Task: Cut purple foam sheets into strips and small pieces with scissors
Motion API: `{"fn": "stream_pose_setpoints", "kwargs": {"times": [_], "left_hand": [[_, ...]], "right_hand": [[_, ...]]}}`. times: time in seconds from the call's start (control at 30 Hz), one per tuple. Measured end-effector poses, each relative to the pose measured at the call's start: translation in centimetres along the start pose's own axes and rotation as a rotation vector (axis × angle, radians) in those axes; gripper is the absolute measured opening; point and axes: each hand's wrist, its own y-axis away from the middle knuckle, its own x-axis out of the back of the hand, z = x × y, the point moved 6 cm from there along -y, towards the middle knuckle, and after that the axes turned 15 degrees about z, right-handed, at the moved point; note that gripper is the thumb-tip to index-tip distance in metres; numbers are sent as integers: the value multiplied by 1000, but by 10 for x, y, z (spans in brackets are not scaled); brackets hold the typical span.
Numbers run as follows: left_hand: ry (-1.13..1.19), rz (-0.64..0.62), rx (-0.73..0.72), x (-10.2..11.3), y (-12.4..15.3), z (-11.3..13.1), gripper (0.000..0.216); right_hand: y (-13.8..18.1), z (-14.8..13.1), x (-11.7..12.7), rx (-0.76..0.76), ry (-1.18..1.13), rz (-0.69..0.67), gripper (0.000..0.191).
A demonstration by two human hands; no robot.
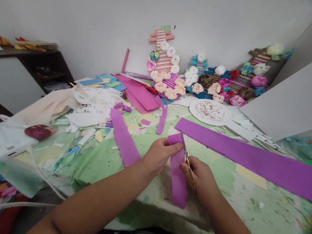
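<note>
My left hand (159, 156) pinches the top of a purple foam strip (179, 175) that hangs down toward the table's front edge. My right hand (201, 175) is closed around small gold scissors (187, 155), whose blades point up along the strip's right edge. Both hands hover just above the green paint-stained table cover (107, 160).
A long purple sheet (252, 157) lies to the right, another purple strip (124, 138) to the left. A white plate (210, 111) of scraps, flower-covered guitar crafts (167, 71), white shreds (99, 100), a white board (294, 98) and a dark shelf (39, 63) surround the work area.
</note>
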Motion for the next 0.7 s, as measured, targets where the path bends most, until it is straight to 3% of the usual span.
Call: {"fn": "stream_pose_setpoints", "kwargs": {"times": [0.1, 0.27, 0.47, 0.6, 0.7], "left_hand": [[34, -6, 20, 1, -1, -1, 23], [-23, 14, 43, 4, -2, -3, 14], [-97, 8, -85, 6, -6, 4, 19], [-299, 21, -364, 8, -2, 20, 20], [-497, 153, -851, 16, 14, 46, 15]], "right_hand": [[-1, 2, 6, -26, -85, 78, 38], [-10, 9, 15, -192, -353, 147, 34], [-33, 19, 22, -302, -468, 177, 30], [-41, 9, 17, -253, -642, 121, 28], [-44, 4, 19, -207, -721, 171, 28]]}}
